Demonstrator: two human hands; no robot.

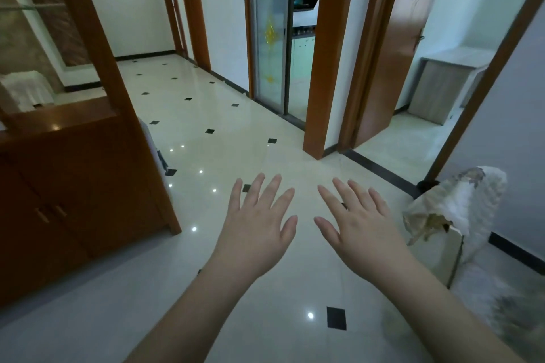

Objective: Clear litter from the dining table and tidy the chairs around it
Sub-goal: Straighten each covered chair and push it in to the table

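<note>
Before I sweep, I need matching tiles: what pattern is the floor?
Glossy cream floor tiles with small black diamond insets, seen in the head view.

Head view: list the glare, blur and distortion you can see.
Head view: small ceiling-light glints dot the glossy tiled floor; wide-angle distortion tilts the door frames outward; the white wrapped bundle at lower right smears into blur; left hand and right hand, fingers spread, stay fairly sharp.

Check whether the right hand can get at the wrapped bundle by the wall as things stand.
Probably yes: the right hand is open and empty, and only bare tiled floor shows between it and the wrapped bundle to its right.
</note>
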